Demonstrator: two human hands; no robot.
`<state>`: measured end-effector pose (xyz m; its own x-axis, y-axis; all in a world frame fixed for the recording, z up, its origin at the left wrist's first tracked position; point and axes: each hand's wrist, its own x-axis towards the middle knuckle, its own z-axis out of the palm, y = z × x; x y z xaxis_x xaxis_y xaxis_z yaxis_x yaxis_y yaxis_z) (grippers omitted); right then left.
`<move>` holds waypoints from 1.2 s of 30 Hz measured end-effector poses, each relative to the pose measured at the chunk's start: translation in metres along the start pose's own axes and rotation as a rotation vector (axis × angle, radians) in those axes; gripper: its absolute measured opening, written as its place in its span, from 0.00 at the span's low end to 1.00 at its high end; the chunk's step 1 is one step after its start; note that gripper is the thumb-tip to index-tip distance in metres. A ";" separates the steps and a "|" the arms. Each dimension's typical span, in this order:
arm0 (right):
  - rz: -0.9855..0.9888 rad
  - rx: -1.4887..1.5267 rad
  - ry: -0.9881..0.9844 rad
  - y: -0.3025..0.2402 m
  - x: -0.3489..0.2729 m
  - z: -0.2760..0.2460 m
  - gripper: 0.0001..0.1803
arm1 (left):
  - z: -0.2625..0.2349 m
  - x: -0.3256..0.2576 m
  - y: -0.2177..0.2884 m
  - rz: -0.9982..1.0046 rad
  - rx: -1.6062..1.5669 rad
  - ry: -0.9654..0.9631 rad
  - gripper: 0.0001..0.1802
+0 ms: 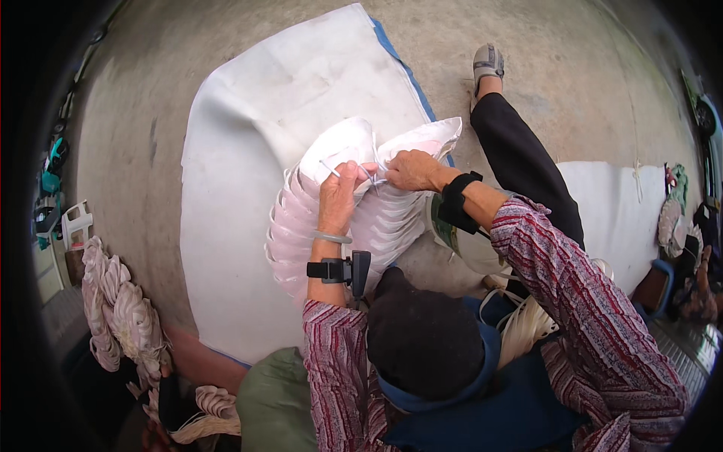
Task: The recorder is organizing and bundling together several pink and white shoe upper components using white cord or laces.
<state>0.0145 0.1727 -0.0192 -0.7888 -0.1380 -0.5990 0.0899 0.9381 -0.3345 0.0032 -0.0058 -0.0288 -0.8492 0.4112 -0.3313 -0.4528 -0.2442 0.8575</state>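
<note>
Two long bundles of thin, pale pink and white layered pieces point(392, 226) lie side by side in front of me; I cannot tell what the pieces are. At their upper end a thin whitish cord point(328, 168) runs between my hands. My left hand point(343, 192) is pinched on this cord, its loose end sticking out past the fingers. Close by, my right hand point(413, 170) is closed at the top of the right bundle, beside the cord's crossing. Its fingertips are hidden, so what it grips does not show.
A large white sheet point(233, 181) with a blue edge covers the concrete floor under the bundles. My outstretched leg point(527, 151) lies at the right, near a second white sheet point(602, 203). More layered bundles point(124, 309) and a green cushion point(275, 399) are at the left.
</note>
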 end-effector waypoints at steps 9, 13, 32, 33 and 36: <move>0.143 0.422 -0.234 0.017 -0.011 -0.009 0.14 | -0.011 0.017 -0.029 -0.113 0.143 0.194 0.23; 0.373 1.159 -0.131 0.013 -0.018 -0.009 0.12 | 0.006 0.006 -0.035 0.208 0.895 0.102 0.15; -0.321 0.532 0.185 -0.046 -0.014 0.008 0.24 | -0.019 -0.013 -0.068 0.067 1.104 -0.145 0.14; -0.388 0.404 0.331 -0.018 -0.013 0.014 0.22 | 0.014 -0.002 -0.061 0.165 1.028 -0.188 0.14; -0.218 0.205 0.151 -0.022 -0.021 0.035 0.10 | -0.005 -0.021 -0.061 0.261 0.876 -0.164 0.14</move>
<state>0.0505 0.1440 -0.0249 -0.8827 -0.2651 -0.3880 0.0180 0.8060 -0.5916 0.0473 -0.0039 -0.0756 -0.8160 0.5719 -0.0837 0.1705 0.3765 0.9106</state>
